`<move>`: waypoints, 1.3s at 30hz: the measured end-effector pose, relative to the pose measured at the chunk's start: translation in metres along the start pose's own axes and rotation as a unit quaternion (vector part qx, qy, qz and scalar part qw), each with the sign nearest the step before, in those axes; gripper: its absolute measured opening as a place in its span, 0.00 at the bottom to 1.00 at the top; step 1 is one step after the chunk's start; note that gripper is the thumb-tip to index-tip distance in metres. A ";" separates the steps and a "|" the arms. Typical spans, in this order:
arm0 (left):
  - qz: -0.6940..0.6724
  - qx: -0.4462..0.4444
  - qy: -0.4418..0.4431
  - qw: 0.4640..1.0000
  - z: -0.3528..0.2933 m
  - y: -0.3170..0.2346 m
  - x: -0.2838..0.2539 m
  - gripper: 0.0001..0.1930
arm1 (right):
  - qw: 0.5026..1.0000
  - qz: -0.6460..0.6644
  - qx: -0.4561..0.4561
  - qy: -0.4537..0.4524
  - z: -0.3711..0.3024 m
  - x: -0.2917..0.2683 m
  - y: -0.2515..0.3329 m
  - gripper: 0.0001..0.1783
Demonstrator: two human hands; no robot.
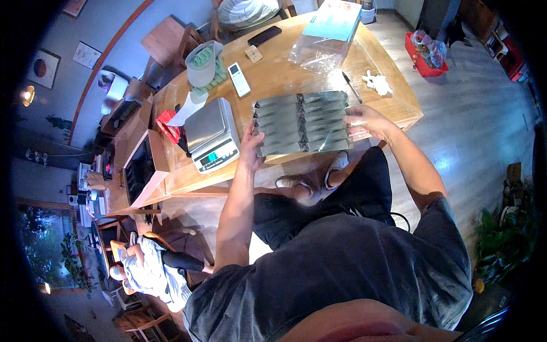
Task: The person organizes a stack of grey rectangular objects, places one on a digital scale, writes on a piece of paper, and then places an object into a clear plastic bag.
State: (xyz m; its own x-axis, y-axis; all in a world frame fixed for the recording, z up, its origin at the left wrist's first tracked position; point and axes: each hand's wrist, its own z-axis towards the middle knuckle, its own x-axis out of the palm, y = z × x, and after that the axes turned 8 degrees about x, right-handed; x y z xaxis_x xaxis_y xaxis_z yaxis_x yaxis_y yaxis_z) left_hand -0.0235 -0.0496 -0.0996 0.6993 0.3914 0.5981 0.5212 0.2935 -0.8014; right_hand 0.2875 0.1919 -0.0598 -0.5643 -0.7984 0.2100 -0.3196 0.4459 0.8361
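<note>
A flat rectangular pack (277,126), with two columns of grey-green pleated strips under shiny clear film, is held up over the table's near edge. My left hand (251,147) grips its left edge, thumb on the front. On the right edge, my right hand (366,121) pinches the pack between thumb and fingers. Left of it stands a white scale (206,161) with a steel plate and a lit display. Farther back are a white remote control (239,80) and a pale container (195,75) with small green packets in and beside it. A pen (351,87) lies behind my right hand.
On the wooden table (279,71) lie a black phone (265,36), a clear plastic bag (313,56), a light-blue packet (333,23) and crumpled white tissue (378,84). An open cardboard box (158,153) is at left. A red basket (423,64) is on the floor. Another person (156,267) sits lower left.
</note>
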 end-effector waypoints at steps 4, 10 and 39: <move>0.060 0.040 0.001 0.997 -0.010 -0.010 0.013 0.38 | 0.999 0.011 -0.032 -0.013 0.016 -0.008 -0.008 0.46; 0.158 0.083 -0.061 0.982 -0.013 -0.067 0.040 0.37 | 0.993 0.086 -0.051 0.057 0.030 0.030 0.033 0.25; 0.625 0.183 0.073 0.755 0.180 -0.290 0.117 0.45 | 0.916 -0.141 -0.199 -0.319 0.165 0.058 0.034 0.51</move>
State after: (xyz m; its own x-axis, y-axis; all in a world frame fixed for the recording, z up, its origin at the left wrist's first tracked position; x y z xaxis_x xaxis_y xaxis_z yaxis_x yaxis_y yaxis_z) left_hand -0.1811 0.0677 0.2027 0.5924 0.4706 -0.6539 -0.7432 0.0059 -0.6690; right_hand 0.1184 0.2279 -0.1028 -0.8725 -0.4039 -0.2750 -0.2896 -0.0257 0.9568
